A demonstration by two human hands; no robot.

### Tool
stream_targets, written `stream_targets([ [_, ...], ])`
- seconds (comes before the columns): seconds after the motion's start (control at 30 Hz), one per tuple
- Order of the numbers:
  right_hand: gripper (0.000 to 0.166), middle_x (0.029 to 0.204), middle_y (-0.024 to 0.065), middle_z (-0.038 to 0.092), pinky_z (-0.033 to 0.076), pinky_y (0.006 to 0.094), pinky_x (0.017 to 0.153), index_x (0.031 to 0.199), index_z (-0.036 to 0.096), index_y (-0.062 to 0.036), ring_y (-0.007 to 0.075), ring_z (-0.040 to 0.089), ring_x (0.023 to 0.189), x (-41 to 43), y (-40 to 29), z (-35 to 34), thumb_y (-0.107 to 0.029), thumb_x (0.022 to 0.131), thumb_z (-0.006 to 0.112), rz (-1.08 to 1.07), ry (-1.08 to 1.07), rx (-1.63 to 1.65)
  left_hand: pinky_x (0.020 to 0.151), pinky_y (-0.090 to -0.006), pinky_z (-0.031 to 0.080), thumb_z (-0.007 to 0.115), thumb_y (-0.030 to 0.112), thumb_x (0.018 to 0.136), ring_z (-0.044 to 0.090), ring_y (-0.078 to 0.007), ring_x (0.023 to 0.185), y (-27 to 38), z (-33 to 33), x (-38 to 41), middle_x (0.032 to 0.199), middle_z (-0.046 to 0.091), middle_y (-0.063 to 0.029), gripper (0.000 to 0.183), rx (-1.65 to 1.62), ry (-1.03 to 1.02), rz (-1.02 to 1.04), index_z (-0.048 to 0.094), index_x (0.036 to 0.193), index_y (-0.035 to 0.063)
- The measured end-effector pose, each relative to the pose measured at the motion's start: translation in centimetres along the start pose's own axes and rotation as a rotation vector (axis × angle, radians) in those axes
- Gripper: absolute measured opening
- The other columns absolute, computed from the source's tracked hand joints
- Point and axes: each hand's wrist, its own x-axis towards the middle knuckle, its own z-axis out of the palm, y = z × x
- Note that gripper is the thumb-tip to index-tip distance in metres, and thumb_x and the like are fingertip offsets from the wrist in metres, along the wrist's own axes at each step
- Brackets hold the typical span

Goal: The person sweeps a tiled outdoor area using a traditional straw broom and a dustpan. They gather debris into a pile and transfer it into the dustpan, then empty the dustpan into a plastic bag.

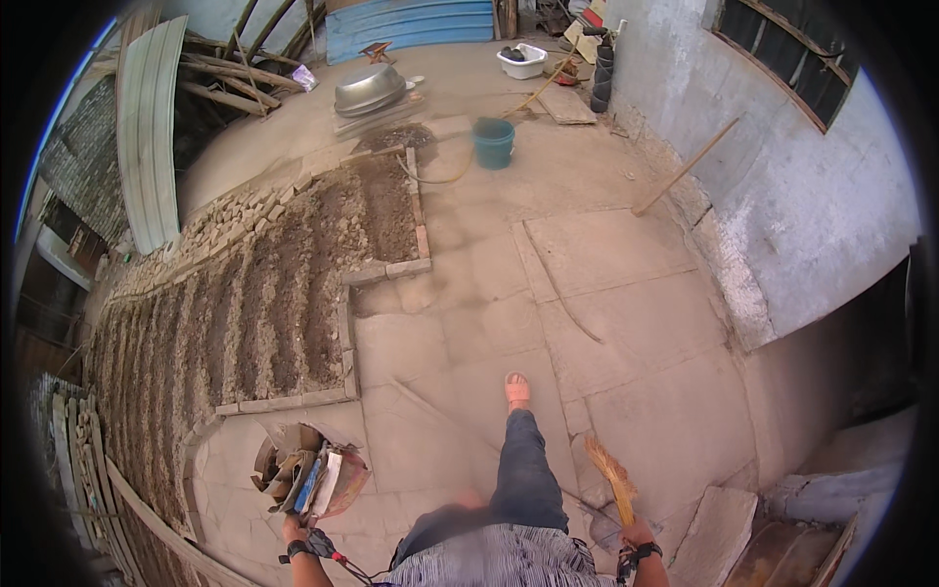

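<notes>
At the lower left, my left hand (295,530) is closed on a bundle of scrap cardboard and paper (308,473), held out over the paving. The bundle hides most of the fingers. My right hand (637,534), at the lower right, grips the narrow end of a straw hand broom (612,473), whose bristles point up and away from me. Both wrists wear dark straps. Between the hands one foot in a pink sandal (517,389) is set forward on the concrete slabs.
A brick-edged soil bed (279,402) lies to the left. Ahead stand a green bucket (494,144) with a hose, an upturned metal basin (369,89) and a white tub (522,62). A curved stick (561,286) lies on the slabs; a pole (686,167) leans against the right wall.
</notes>
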Motion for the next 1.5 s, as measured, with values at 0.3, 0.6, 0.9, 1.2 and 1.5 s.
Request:
stream_targets([
  [0.3, 0.051, 0.065, 0.0117, 0.058, 0.045, 0.0328, 0.039, 0.103, 0.048, 0.0048, 0.02, 0.058, 0.049, 15.7, -23.7, -9.6, 0.005, 0.055, 0.067, -0.064, -0.092, -0.028, 0.058, -0.0349, 0.045, 0.077, 0.028, 0.068, 0.049, -0.0092, 0.068, 12.2, 0.4, 8.7, 0.071, 0.063, -0.0146, 0.034, 0.248, -0.241, -0.287, 0.067, 0.082, -0.0011],
  [0.6, 0.052, 0.061, 0.0075, 0.052, 0.043, 0.0312, 0.036, 0.11, 0.046, -0.002, 0.0184, 0.052, 0.042, 24.2, -52.8, -21.5, 0.007, 0.061, 0.062, -0.158, -0.074, 0.147, 0.062, -0.0354, 0.046, 0.073, 0.015, 0.068, 0.052, -0.0152, 0.069, 26.0, 4.6, 18.1, 0.079, 0.065, -0.0107, 0.027, 0.02, -0.237, -0.519, 0.065, 0.086, -0.0025],
  [0.9, 0.032, 0.06, 0.0047, 0.049, 0.039, 0.0289, 0.035, 0.093, 0.046, -0.007, 0.0155, 0.049, 0.042, 33.5, -72.5, -24.4, -0.001, 0.065, 0.06, 0.01, -0.042, 0.538, 0.06, -0.0377, 0.046, 0.081, 0.014, 0.061, 0.053, -0.0155, 0.061, 32.0, 11.5, 35.9, 0.066, 0.062, -0.0061, 0.029, -0.356, -0.14, -0.579, 0.065, 0.078, -0.002],
  [1.2, 0.049, 0.058, 0.0047, 0.048, 0.037, 0.0286, 0.029, 0.108, 0.038, -0.0097, 0.0158, 0.047, 0.038, 42.5, -89.2, -28.1, 0.002, 0.064, 0.056, -0.041, -0.029, 0.68, 0.061, -0.0426, 0.045, 0.077, 0.02, 0.06, 0.058, -0.0393, 0.074, 40.0, 8.1, 59.3, 0.074, 0.061, -0.0186, 0.023, 0.129, -0.14, -0.215, 0.063, 0.07, 0.0052],
  [1.5, 0.053, 0.056, 0.0043, 0.045, 0.036, 0.0286, 0.028, 0.115, 0.041, -0.0092, 0.0153, 0.046, 0.037, 59.3, -108.0, -30.0, 0.001, 0.065, 0.056, -0.096, 0.022, 0.649, 0.058, -0.036, 0.045, 0.079, 0.025, 0.065, 0.055, -0.0204, 0.063, 53.3, 4.9, 71.9, 0.066, 0.06, -0.016, 0.029, -0.023, -0.075, -0.471, 0.065, 0.076, 0.0019],
])
